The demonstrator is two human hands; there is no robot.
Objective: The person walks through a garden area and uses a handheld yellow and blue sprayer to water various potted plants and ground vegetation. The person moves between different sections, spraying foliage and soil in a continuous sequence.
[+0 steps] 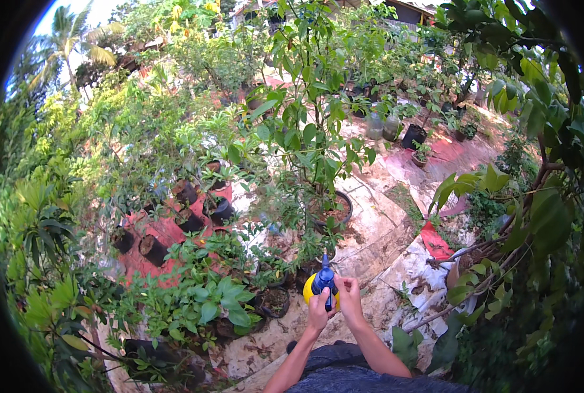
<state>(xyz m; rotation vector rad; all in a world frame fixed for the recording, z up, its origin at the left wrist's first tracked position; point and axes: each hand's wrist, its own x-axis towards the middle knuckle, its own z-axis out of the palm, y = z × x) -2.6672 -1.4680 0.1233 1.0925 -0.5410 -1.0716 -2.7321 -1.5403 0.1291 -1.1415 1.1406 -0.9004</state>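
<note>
A pump spray bottle (310, 288) with a yellow body and a dark blue top is held in front of me, its slim nozzle tipped away. My left hand (318, 313) is closed around it from the near left side, thumb up along the blue part. Close against the bottle's right side is my right hand (350, 301), its fingers curled and pinched together. Whether those fingertips grip the blue top or something small cannot be made out. Just beyond the nozzle stands a tall leafy plant in a round dark pot (334, 211).
Several black pots (220, 209) stand on red sheeting (148, 226) at the left. Broad-leaved plants (220, 301) crowd my near left. Branches (544, 196) hang in from the right, above white sheeting (406, 268) and a red scrap (435, 241). More potted plants (414, 136) and two cloudy jars (382, 126) stand farther back.
</note>
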